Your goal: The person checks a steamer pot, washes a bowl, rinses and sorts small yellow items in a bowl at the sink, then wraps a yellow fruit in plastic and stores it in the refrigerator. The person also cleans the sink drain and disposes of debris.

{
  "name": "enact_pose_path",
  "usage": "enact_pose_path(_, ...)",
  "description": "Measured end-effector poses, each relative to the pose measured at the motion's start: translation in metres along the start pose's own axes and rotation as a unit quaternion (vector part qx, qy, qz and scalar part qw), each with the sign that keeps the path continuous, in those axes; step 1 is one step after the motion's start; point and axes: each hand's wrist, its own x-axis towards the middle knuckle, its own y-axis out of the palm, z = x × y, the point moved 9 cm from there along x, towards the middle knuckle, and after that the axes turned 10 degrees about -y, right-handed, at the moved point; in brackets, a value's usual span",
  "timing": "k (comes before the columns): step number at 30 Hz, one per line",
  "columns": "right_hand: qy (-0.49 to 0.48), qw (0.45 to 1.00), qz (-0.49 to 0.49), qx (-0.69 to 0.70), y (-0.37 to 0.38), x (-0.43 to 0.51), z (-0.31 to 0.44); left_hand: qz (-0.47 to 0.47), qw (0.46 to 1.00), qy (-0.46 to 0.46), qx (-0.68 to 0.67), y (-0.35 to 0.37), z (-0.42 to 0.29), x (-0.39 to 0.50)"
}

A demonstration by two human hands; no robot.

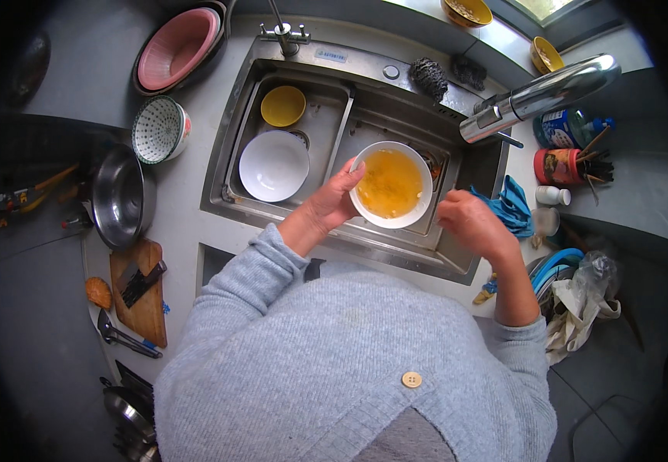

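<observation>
A white bowl (pixel 359 197) of yellow liquid, with small bits in it, is held over the right basin of the steel sink (pixel 363 138). My left hand (pixel 336 196) grips its left rim, thumb on top and fingers beneath. My right hand (pixel 470 222) hovers just right of the bowl, apart from it, fingers curled together; nothing shows in them, though the fingertips are partly hidden. In the left basin, a white bowl (pixel 274 166) sits in front of a small yellow bowl (pixel 283 106).
The chrome faucet (pixel 542 99) reaches in from the right. Behind the sink lie dark scouring pads (pixel 428 79). Blue cloth or gloves (pixel 510 209) lie beside my right hand. Leftward are a patterned bowl (pixel 159 130), a steel basin (pixel 120 196) and a cleaver (pixel 140 284) on a cutting board (pixel 148 315).
</observation>
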Motion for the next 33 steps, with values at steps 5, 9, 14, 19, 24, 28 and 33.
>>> enact_pose_path(5, 0.036, 0.903, -0.401, 0.149, -0.026, -0.031, -0.065, -0.007, 1.000, 0.027, -0.003, -0.004, -0.015, -0.003)
enact_pose_path(9, 0.024, 0.932, -0.360, -0.010, 0.036, 0.022, -0.099, -0.014, 0.999, 0.035, -0.011, -0.007, -0.021, -0.009)
enact_pose_path(14, 0.102, 0.760, -0.509, 0.390, 0.035, 0.011, -0.136, -0.028, 0.999, 0.027, -0.023, -0.011, -0.020, -0.014)
enact_pose_path(19, -0.005, 0.822, -0.471, 0.321, -0.026, 0.023, -0.046, -0.011, 0.999, 0.052, 0.003, -0.007, -0.019, -0.014)
enact_pose_path(24, -0.113, 0.918, -0.293, 0.242, -0.020, 0.070, 0.023, -0.034, 0.999, 0.024, 0.005, -0.012, -0.012, -0.013)
enact_pose_path(28, -0.041, 0.873, -0.277, 0.398, 0.013, 0.107, 0.014, -0.031, 0.999, 0.008, -0.009, -0.013, -0.008, -0.012)
enact_pose_path(33, -0.027, 0.884, -0.258, 0.390, 0.036, 0.117, 0.026, -0.058, 0.998, 0.013, -0.003, -0.020, -0.008, -0.013)
